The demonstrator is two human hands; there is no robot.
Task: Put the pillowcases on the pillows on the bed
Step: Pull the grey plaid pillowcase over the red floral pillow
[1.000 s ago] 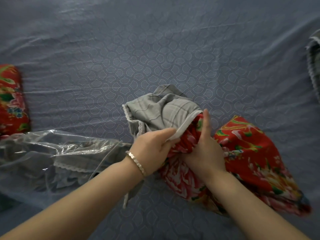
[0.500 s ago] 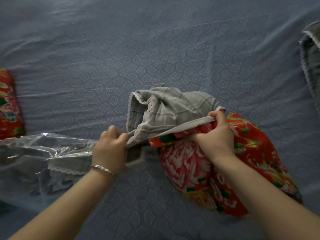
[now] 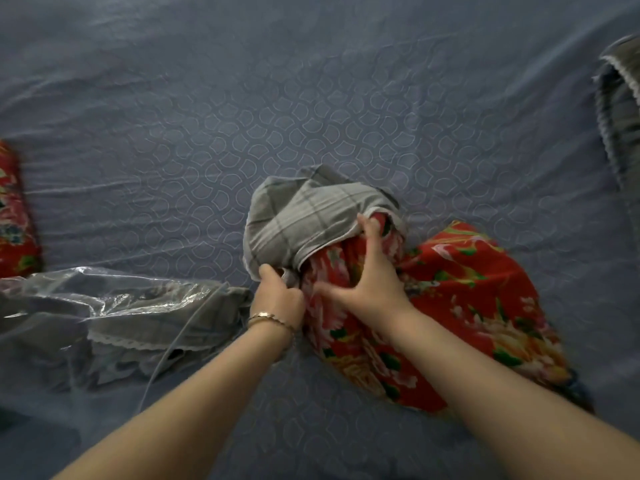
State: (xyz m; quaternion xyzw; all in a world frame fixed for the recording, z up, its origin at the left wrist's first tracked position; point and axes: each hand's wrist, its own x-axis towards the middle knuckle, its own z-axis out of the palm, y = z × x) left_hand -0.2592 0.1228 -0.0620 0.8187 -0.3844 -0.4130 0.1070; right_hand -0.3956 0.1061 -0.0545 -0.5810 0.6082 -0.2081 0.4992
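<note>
A red floral pillow (image 3: 467,306) lies on the blue bed sheet (image 3: 242,116), its far end tucked inside a grey plaid pillowcase (image 3: 304,216). My left hand (image 3: 277,299), with a bracelet at the wrist, grips the near edge of the pillowcase opening. My right hand (image 3: 367,278) lies on the pillow with fingers spread, its fingertips pushing red fabric in under the pillowcase rim.
A clear plastic bag (image 3: 86,306) with folded grey lace-trimmed fabric lies at the left. A second red floral pillow (image 3: 14,216) shows at the left edge. Another grey lace-edged cloth (image 3: 620,109) lies at the far right.
My right hand let go of the pillowcase rim and now presses on the pillow with spread fingers. My left hand moved right, close to the pillow. More of the pillow sits inside the case.
</note>
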